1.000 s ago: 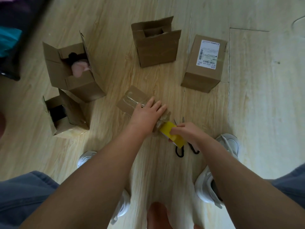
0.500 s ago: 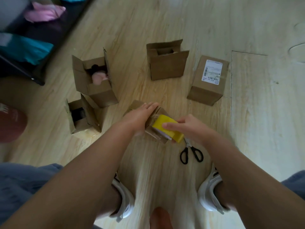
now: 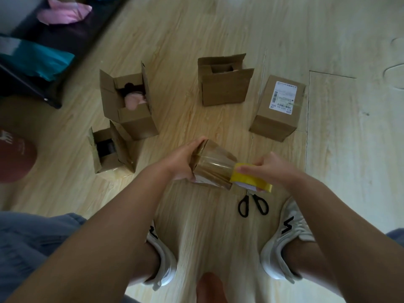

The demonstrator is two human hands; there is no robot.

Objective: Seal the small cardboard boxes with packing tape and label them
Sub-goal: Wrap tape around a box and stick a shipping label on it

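Observation:
My left hand point(image 3: 182, 161) grips the left end of a small cardboard box point(image 3: 213, 165) lifted above the wooden floor. Clear tape runs across the box's top face to a yellow tape roll point(image 3: 251, 179), which my right hand point(image 3: 265, 169) holds at the box's right end. A sealed box with a white label point(image 3: 277, 108) stands at the right. Three open boxes stand behind: one at the centre back point(image 3: 223, 84), one with a pink item inside point(image 3: 129, 103), one lower left point(image 3: 109, 149).
Black-handled scissors point(image 3: 252, 204) lie on the floor just below the tape roll, between my two white shoes point(image 3: 286, 241). A dark bench with pink and teal bags point(image 3: 32, 55) fills the upper left. A reddish round object point(image 3: 13, 156) sits at the left edge.
The box has come up off the floor and turned in my left hand. My right hand has drawn the tape roll to the right, stretching tape over the box.

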